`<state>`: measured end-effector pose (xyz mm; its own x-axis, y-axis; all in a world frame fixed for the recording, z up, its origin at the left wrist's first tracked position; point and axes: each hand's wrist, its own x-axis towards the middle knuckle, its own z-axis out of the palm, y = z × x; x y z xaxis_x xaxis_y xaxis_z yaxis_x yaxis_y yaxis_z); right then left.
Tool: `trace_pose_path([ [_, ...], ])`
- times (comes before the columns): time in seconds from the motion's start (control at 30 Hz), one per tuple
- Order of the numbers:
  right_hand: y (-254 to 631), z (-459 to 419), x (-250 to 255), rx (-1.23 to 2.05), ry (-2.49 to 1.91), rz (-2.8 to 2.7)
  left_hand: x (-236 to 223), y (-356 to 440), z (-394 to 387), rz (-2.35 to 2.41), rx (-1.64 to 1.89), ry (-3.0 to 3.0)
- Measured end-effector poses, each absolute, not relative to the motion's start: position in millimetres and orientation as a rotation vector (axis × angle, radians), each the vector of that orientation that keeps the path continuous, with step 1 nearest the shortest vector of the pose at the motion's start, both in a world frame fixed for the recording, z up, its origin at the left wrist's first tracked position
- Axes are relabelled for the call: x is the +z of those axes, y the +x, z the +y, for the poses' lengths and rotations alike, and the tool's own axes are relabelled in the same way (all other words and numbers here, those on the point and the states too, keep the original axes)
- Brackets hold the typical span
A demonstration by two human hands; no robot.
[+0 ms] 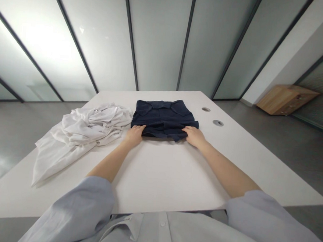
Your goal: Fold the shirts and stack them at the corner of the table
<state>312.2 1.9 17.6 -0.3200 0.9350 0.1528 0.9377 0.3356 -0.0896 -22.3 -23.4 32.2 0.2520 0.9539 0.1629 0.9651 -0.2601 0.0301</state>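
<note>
A folded dark navy garment (164, 115) lies on the white table (168, 180) in front of me, its near edge layered and slightly uneven. My left hand (135, 134) pinches the garment's near left corner. At the near right corner, my right hand (195, 136) is closed on the cloth, fingers over the top. Both thumbs are mostly hidden. To the left of the navy garment, close to my left hand, sits a crumpled heap of white cloth (94, 125), with one end spread toward the table's left edge.
Two round cable grommets (218, 123) are set in the tabletop on the right. Frosted glass panels (158, 39) with dark frames rise behind the table. A wooden cabinet (286, 99) stands on the grey floor at the far right.
</note>
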Motion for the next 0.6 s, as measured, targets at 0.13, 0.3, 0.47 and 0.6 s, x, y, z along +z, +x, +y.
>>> trace_pose_path([
  [0.13,326,21,-1,0.066,-1.634,-2.284,30,-33,-14,-1.889,-0.28,-2.318],
  [0.3,318,23,0,0.169,-1.649,-2.287,19,-30,-4,-1.819,-0.282,-2.383],
  [0.47,310,9,25,0.145,-1.828,-2.276,24,-27,-6,-1.895,-0.235,-2.446],
  [0.6,313,-2,46,0.188,-1.85,-2.36,40,-32,-7,-1.966,-0.156,-2.509],
])
